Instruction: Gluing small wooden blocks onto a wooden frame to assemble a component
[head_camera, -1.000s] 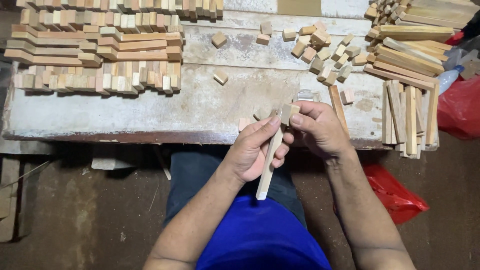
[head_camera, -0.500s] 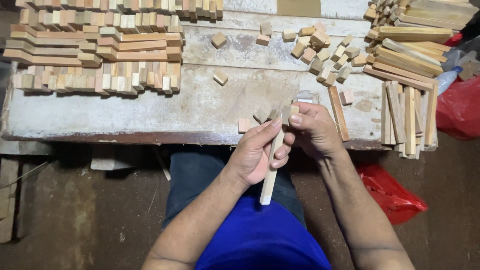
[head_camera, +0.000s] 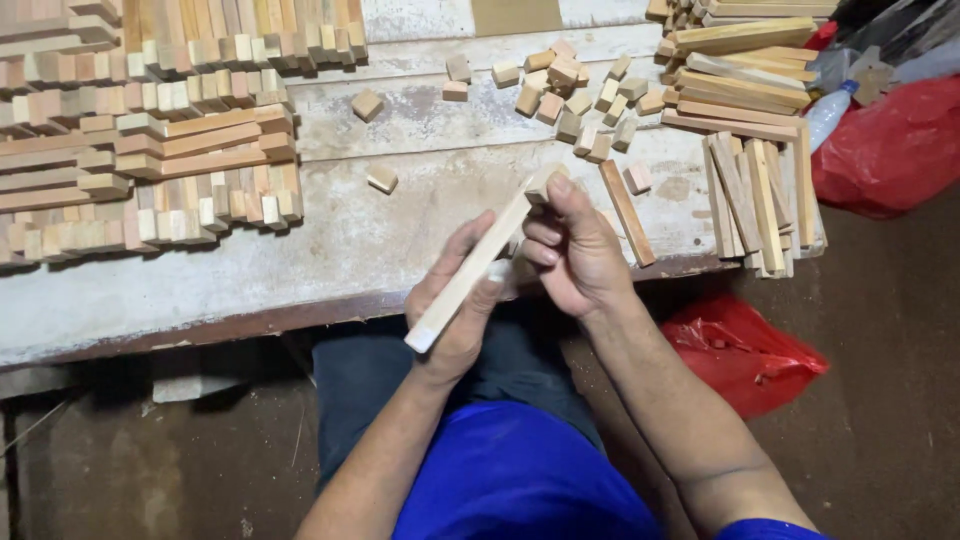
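Wooden stick (head_camera: 470, 268) held over the bench edge (head_camera: 200, 325), long axis running 1 to 7 o'clock. Left hand (head_camera: 455, 300) clasped round its lower half, palm up. Right hand (head_camera: 572, 250) pinches the top end, fingers curled, hands close together.

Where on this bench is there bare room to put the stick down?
Bare bench runs along the near edge, between the stacked sticks on the left and the hands. A smaller gap lies around the lone block. The far right is crowded with small blocks and long sticks.
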